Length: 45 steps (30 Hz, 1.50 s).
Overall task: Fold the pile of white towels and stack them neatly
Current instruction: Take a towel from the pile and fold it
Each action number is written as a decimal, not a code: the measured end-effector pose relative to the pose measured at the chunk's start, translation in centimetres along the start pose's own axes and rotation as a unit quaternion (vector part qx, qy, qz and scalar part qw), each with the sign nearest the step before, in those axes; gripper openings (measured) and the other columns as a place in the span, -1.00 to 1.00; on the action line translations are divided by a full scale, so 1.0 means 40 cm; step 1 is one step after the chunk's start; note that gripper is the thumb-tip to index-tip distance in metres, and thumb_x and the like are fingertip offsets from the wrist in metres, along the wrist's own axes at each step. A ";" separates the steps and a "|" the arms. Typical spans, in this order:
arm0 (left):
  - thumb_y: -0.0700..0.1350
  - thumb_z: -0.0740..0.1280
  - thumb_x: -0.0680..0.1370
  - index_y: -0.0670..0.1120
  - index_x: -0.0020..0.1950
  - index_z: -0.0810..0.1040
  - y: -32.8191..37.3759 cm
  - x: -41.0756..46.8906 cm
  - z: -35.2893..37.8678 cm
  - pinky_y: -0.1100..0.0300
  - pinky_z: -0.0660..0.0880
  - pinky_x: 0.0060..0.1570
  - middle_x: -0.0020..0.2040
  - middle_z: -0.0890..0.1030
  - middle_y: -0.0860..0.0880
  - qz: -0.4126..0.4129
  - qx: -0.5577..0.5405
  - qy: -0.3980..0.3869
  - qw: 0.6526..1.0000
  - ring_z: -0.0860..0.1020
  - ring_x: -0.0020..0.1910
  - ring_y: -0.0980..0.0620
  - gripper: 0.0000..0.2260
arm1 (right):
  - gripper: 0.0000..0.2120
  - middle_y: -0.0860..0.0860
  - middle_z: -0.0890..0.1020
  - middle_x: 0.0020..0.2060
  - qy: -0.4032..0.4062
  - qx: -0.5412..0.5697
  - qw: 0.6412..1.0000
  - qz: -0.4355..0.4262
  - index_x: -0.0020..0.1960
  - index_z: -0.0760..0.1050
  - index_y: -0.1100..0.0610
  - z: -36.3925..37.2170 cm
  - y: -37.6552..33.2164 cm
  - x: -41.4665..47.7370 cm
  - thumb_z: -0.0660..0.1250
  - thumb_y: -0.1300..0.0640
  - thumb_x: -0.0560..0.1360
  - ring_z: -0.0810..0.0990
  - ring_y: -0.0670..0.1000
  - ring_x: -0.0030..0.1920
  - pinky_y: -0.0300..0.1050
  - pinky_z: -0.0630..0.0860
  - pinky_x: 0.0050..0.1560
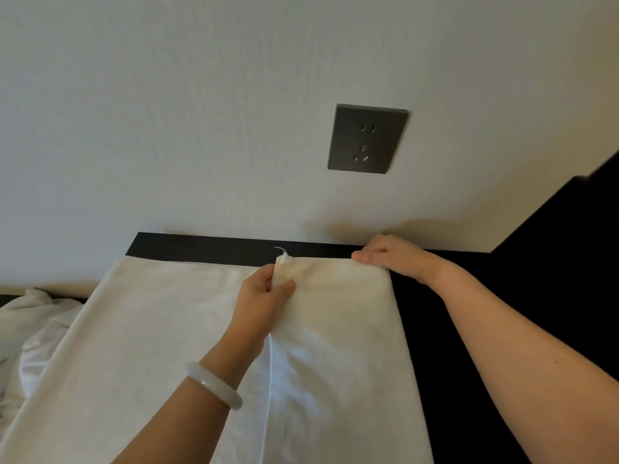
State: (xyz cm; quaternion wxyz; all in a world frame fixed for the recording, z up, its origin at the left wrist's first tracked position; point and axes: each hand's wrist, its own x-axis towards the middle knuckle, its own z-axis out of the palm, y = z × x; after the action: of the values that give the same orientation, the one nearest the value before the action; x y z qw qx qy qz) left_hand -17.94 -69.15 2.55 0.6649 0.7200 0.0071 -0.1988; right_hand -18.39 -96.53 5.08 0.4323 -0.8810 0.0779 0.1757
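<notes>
One crumpled pile [40,316] lies beside the towel [150,329] (socket [366,139] above).

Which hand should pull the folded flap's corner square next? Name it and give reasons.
Left, probably. The left hand already pinches the flap's far corner on the towel, while the right hand only rests at the far right corner, where it can anchor the towel.

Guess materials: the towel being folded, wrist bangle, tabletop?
Towel: matte white woven cloth, likely cotton; soft creases, frayed thread at corner. Bangle: pale, glossy, translucent; jade or glass, can't tell. Tabletop: smooth matte black, maybe laminate; unclear.
</notes>
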 end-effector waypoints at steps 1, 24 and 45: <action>-0.25 0.36 0.57 -0.07 0.06 0.64 0.005 -0.003 -0.002 -0.19 0.59 0.09 -0.03 0.70 -0.15 0.003 -0.009 -0.010 1.000 0.66 0.01 -0.20 -0.86 | -0.32 0.07 0.66 -0.09 0.002 0.072 0.997 -0.017 -0.08 0.67 0.25 -0.004 0.002 -0.003 0.45 -0.39 0.26 0.62 0.02 -0.01 -0.14 0.43 0.13; -0.13 0.09 0.69 -0.06 -0.04 0.30 -0.056 0.026 0.020 0.02 0.45 -0.22 -0.11 0.49 -0.03 0.158 0.361 0.065 0.917 0.49 -0.21 -0.08 -0.89 | -0.51 -0.02 0.39 -0.39 0.220 -0.246 0.944 0.017 -0.38 0.41 0.12 0.102 0.064 0.034 0.29 -0.19 0.57 0.35 0.06 -0.06 -0.08 0.29 -0.03; 0.02 0.33 0.60 -0.18 0.29 0.30 -0.024 -0.009 0.024 0.13 0.47 -0.03 0.17 0.51 -0.13 0.025 0.360 0.092 0.928 0.54 0.08 -0.10 -0.59 | -0.40 -0.05 -0.21 0.61 0.193 -0.322 0.922 0.091 0.62 -0.19 -0.11 0.312 0.052 -0.135 -0.18 -0.25 0.64 -0.32 0.12 0.58 0.31 -0.27 0.53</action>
State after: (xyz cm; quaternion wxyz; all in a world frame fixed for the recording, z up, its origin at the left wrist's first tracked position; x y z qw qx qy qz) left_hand -18.78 -69.86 1.71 0.3625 0.9259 -0.0215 -0.1042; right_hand -27.02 -88.03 -1.44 0.0837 -0.9786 0.1792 0.0563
